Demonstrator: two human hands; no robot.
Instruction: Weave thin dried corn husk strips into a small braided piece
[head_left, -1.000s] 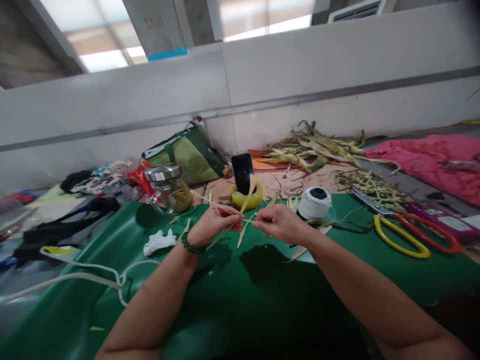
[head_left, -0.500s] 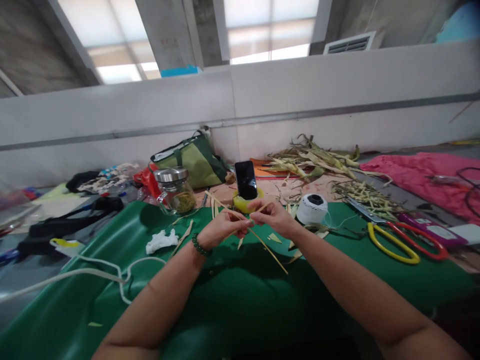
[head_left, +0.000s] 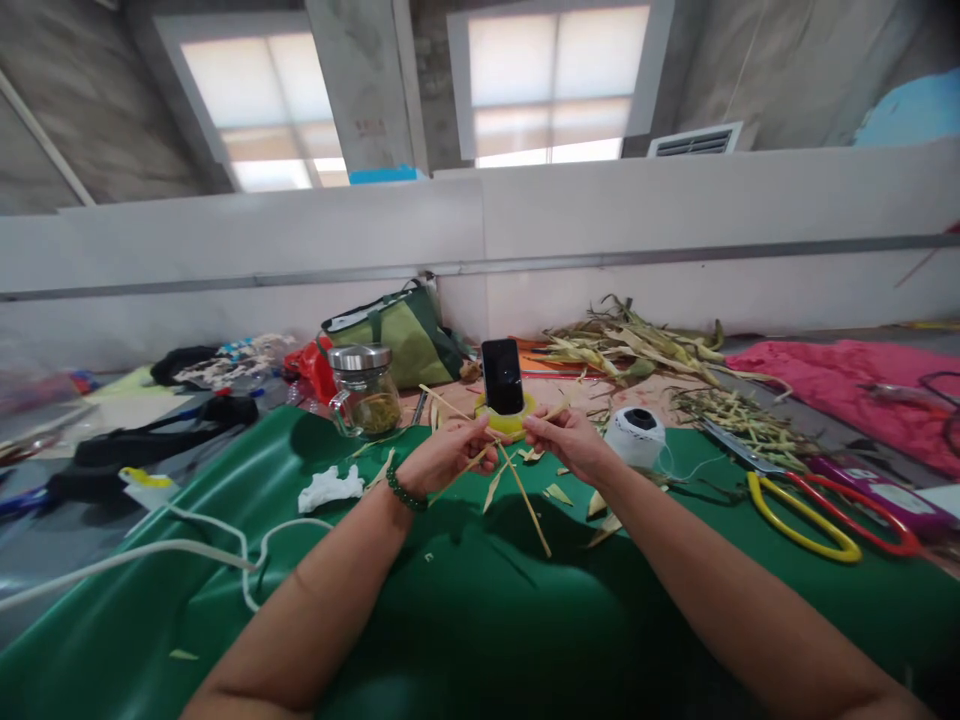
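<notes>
My left hand [head_left: 455, 447] is closed on several thin straw-coloured strips of dried plant [head_left: 527, 503], which cross at its fingertips. One long strip slants down to the right over the green mat [head_left: 450, 620], and another sticks up to the upper left. A little to the right, my right hand [head_left: 568, 440] pinches a pale piece of dried leaf [head_left: 555, 411] between thumb and fingers. The fingertips of the two hands are slightly apart. Behind them a dark phone [head_left: 502, 377] leans upright in a yellow tape roll [head_left: 491, 420].
A glass jar with a metal lid [head_left: 367, 395] and white tissue [head_left: 330, 488] lie left. At right are a white thread spool [head_left: 636, 440], large scissors [head_left: 814, 515] and a heap of dried husks [head_left: 637, 345]. A white cable [head_left: 172, 548] crosses the mat's left side.
My hands have drawn slightly apart, the right one moving right. The long strip now points more steeply down. The view has tilted up a little.
</notes>
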